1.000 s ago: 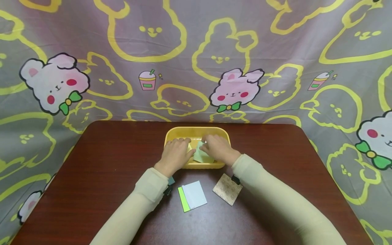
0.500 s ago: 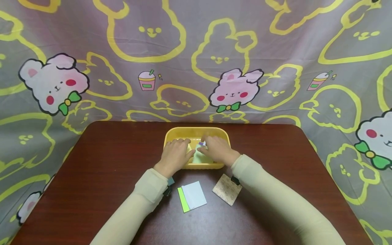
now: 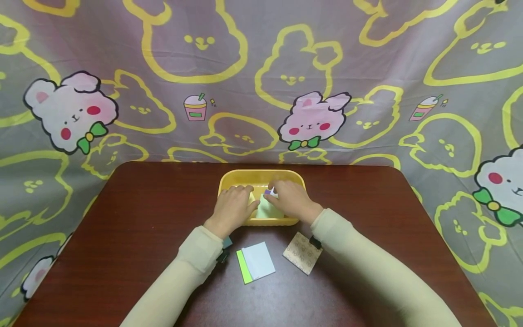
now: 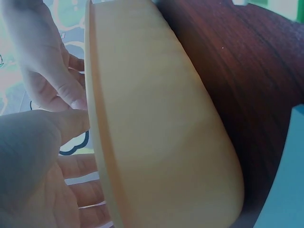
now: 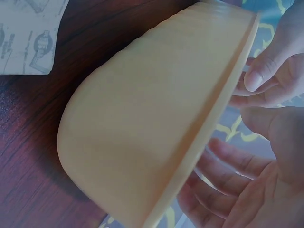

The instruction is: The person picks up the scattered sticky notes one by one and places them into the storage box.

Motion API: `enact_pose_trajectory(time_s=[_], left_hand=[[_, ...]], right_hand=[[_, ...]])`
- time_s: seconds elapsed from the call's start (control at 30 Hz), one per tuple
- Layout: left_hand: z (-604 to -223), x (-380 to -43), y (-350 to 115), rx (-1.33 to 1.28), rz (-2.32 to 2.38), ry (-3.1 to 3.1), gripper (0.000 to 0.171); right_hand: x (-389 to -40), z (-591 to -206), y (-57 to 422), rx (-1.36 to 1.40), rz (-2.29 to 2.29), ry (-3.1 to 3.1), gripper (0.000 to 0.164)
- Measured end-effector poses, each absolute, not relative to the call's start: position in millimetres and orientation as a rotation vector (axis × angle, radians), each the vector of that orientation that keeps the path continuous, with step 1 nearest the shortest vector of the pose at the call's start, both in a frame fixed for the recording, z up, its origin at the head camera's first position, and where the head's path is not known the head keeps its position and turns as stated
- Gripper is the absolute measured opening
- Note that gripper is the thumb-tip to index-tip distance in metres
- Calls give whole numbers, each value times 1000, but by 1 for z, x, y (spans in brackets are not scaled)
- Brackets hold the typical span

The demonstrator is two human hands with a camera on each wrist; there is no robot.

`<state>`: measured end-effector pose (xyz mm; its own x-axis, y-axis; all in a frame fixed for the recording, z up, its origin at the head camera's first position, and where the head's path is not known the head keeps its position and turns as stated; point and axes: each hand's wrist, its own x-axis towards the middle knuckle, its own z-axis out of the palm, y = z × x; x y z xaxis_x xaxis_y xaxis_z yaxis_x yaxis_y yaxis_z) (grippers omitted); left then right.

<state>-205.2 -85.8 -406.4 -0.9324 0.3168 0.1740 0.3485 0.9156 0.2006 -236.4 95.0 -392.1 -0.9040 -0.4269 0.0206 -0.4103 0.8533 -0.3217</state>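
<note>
Pale green paper [image 3: 269,209] lies inside the yellow bin [image 3: 271,222], just below frame centre. Left hand [image 3: 231,206] and right hand [image 3: 292,198] overlap the bin; whether their fingers grasp anything cannot be told.

The left hand [image 3: 230,209] and right hand [image 3: 295,200] are over a yellow bin [image 3: 263,172] on the tabletop [image 3: 143,222]; green paper [image 3: 269,209] lies inside.

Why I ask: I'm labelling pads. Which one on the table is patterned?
The brown pad near the right sleeve bears printed motifs; the pale blue, lime and teal pads look plain.
</note>
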Motion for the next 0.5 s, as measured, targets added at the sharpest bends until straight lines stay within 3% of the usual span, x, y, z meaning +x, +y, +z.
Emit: enact_pose_trajectory(time_s=[0.5], left_hand=[[-404, -201, -88, -518, -331, -2911, 47]], right_hand=[[-229, -391, 98, -745, -583, 3077, 36]])
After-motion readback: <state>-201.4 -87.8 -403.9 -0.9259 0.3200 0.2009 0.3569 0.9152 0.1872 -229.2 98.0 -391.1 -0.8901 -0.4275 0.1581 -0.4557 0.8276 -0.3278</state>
